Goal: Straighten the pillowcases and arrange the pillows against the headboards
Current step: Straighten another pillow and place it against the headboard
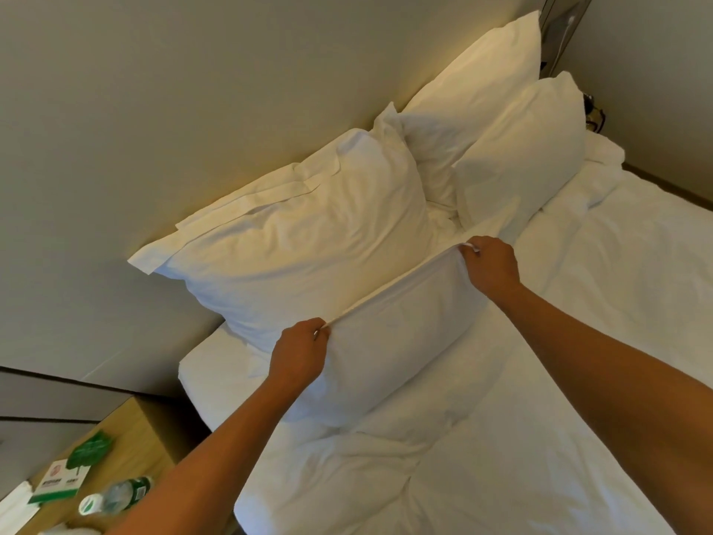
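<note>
Left grip: the left hand (299,351) is closed in a pinch on the near corner of the front pillow's top edge, knuckles toward the camera, fingers curled over the cloth.
Right grip: the right hand (490,265) is closed in the same way on the far corner of that edge, fingers curled tight on the fabric.
Arms: both forearms are bare and reach forward from the lower edge of the view, the left from the lower left, the right from the lower right; the two hands are apart along the pillow's length, and the edge between them is drawn into a taut straight line.
Front pillow (401,334): white, lying on the bed, its top edge lifted by the two hands, just in front of the large pillow.
Large pillow (301,241): white, leaning on the headboard (193,90), its pillowcase flap creased at the upper left.
Further pillows (501,148): two more, white, propped to the right along the same headboard.
Bed (578,399): white duvet, rumpled near the arms.
Desk (127,449): wooden, at lower left beside the bed, carrying a plastic bottle (115,496) lying on its side and a green and white card (65,484).
</note>
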The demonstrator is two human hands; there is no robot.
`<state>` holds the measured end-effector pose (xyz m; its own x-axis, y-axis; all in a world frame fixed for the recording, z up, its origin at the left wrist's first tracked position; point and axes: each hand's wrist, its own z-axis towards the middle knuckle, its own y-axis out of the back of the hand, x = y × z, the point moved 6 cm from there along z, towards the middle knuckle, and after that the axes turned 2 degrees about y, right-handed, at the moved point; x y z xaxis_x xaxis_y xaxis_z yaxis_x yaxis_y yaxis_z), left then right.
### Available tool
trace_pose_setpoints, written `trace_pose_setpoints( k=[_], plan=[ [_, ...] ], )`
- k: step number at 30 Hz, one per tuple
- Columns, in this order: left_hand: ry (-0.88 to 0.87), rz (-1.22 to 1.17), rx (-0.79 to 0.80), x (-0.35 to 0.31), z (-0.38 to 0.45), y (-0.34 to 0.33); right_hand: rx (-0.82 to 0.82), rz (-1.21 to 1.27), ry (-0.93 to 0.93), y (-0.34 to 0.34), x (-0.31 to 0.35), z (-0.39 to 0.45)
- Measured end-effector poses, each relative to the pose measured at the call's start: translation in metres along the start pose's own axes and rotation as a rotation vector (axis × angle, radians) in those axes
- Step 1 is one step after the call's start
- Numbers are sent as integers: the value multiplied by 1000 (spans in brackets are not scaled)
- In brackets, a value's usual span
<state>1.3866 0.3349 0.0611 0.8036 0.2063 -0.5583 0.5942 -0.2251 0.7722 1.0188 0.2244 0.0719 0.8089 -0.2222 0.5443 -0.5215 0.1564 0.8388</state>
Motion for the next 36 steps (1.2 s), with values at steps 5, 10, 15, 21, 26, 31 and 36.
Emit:
trace_pose_setpoints(
  k=[5, 10, 15, 21, 26, 31, 36],
  plan=[
    [-13, 44, -108, 5, 42, 37, -40, 14, 43, -18, 46, 45],
    [41, 23, -180, 26, 81, 63, 33, 42, 80, -52, 81, 85],
    [61, -45, -91, 25, 84, 34, 68, 123, 73, -99, 54, 37],
    [-290, 168, -79, -15, 46, -16, 113, 295, -332, -143, -46, -91],
    [-575, 495, 77, -28, 24, -81, 230, 555, -562, -190, -63, -134],
    [-566, 671, 87, 3, 40, -102, 244, 678, -578, -217, -38, -111],
    [-542, 673, -17, 20, 78, -81, 273, 616, -521, -238, 0, -58]
  ],
)
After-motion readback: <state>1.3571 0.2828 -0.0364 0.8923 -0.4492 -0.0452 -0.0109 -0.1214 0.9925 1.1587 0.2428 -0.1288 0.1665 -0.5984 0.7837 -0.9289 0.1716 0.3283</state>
